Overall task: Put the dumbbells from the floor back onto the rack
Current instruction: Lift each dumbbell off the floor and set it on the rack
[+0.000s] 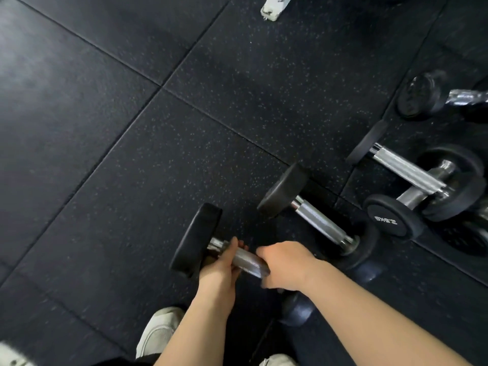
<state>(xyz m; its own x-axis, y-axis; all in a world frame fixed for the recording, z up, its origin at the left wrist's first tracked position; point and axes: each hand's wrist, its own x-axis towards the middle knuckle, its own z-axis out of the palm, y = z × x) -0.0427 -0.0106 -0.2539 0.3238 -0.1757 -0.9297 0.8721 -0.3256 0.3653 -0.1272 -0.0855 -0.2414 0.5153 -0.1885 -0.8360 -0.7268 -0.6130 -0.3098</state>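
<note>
A black dumbbell point(196, 239) with a chrome knurled handle lies at the bottom centre of the head view. My left hand point(220, 268) and my right hand point(284, 265) are both wrapped around its handle, left near the far head, right near the close head. A second dumbbell point(317, 220) lies just to the right on the floor. Further right, a small one marked 2.5KG point(390, 217) leans against another dumbbell point(406, 169). One more dumbbell point(427, 93) sits at the right edge. No rack shows in this view.
Black speckled rubber floor tiles point(132, 128) fill the view. My light shoes point(158, 331) stand at the bottom. A white metal foot of some equipment point(274, 6) pokes in at the top.
</note>
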